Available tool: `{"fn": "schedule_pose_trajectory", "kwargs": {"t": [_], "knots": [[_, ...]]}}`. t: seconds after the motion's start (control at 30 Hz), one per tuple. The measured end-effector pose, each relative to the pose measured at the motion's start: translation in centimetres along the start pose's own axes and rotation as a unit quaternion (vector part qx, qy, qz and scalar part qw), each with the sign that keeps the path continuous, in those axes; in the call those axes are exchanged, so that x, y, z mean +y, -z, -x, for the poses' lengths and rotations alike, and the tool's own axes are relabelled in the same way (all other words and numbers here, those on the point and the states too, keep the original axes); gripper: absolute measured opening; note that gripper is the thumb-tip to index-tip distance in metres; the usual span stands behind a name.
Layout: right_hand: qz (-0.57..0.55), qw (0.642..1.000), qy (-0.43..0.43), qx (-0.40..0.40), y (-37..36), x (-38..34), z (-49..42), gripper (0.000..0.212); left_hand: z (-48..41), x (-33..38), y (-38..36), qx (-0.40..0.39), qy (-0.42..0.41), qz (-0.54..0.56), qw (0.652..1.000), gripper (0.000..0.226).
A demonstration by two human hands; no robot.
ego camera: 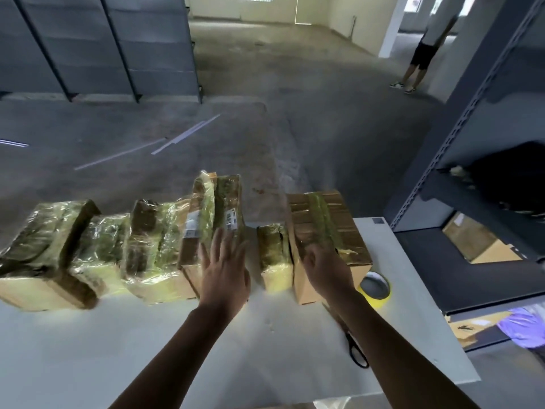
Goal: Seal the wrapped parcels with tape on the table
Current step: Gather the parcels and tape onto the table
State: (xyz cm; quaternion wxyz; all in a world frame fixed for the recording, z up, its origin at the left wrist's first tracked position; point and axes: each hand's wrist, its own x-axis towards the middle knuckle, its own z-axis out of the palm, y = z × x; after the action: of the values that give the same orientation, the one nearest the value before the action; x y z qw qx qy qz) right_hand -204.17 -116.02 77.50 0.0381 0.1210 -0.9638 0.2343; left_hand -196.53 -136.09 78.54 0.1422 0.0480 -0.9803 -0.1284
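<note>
Several cardboard parcels wrapped in clear film and banded with yellow-green tape stand in a row along the far edge of the white table (147, 349). My left hand (225, 270) is spread with straight fingers against the near face of the tall middle parcel (218, 208). My right hand (326, 268) rests on the near top edge of the big box (321, 222) at the right; its fingers look relaxed. A small wrapped parcel (274, 255) sits between the two. A yellow tape roll (376, 289) lies just right of the big box.
Black-handled scissors (352, 343) lie on the table by my right forearm. A grey metal shelf rack (472, 187) stands close on the right with boxes on it. More racks line the far left. A person (424, 48) stands at the far right on the concrete floor.
</note>
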Motion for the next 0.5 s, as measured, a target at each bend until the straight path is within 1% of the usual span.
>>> {"fn": "schedule_pose_trajectory", "kwargs": {"t": [0.07,0.13,0.17,0.27,0.33,0.4,0.47,0.5], "knots": [[0.007,0.999,-0.012,0.044,0.4,0.8,-0.4,0.018,-0.1,2.1,-0.2,-0.009,-0.016,0.064,0.998,0.047],[0.049,0.993,-0.043,0.099,1.1,2.2,-1.0,0.022,-0.7,4.4,-0.4,-0.048,0.003,0.133,0.990,0.047],[0.062,0.990,-0.072,0.104,1.6,2.9,-1.4,0.026,-1.0,5.5,-0.7,-0.069,0.017,0.168,0.983,0.049],[0.071,0.983,-0.164,0.035,2.7,5.1,-2.5,0.047,-2.3,8.7,-1.1,-0.134,0.037,0.220,0.966,0.051],[0.039,0.980,-0.196,0.003,2.7,6.3,-3.4,0.061,-3.0,10.6,-1.2,-0.176,0.054,0.251,0.950,0.047],[-0.020,0.977,-0.207,-0.040,2.6,7.2,-4.2,0.074,-3.5,11.9,-1.4,-0.217,0.111,0.305,0.920,0.041],[-0.075,0.967,-0.225,-0.093,2.6,7.6,-4.6,0.085,-3.9,12.5,-1.7,-0.245,0.176,0.353,0.886,0.040],[-0.097,0.962,-0.236,-0.101,2.6,7.7,-4.8,0.087,-4.0,12.5,-1.9,-0.252,0.194,0.370,0.873,0.041]]}}
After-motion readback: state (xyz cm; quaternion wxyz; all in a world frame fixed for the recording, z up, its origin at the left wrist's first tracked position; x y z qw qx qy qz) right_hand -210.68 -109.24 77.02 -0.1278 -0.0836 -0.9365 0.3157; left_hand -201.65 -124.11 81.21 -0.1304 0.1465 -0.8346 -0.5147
